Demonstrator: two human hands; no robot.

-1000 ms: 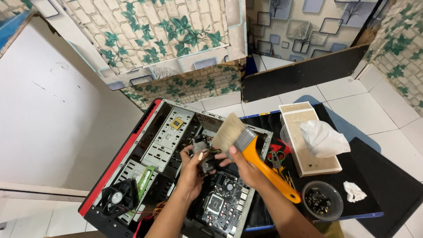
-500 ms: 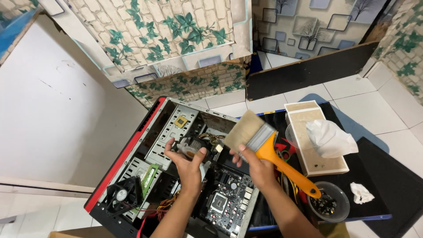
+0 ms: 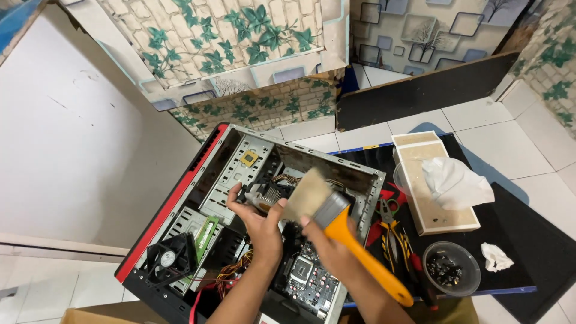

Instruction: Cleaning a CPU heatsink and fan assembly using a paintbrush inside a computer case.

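Paintbrush [image 3: 336, 228] over open computer case [image 3: 198, 198], screws in bowl [image 3: 451, 268]

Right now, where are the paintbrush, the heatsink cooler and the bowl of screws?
paintbrush [image 3: 360, 249], head view, orange handle.
heatsink cooler [image 3: 271, 196], head view, metal fins.
bowl of screws [image 3: 467, 288], head view, right rim.

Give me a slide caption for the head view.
Left hand holds a heatsink over an open PC case; right hand brushes it.

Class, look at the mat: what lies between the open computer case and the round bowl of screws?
In the head view, pliers with yellow-and-red handles lie between the computer case and the bowl.
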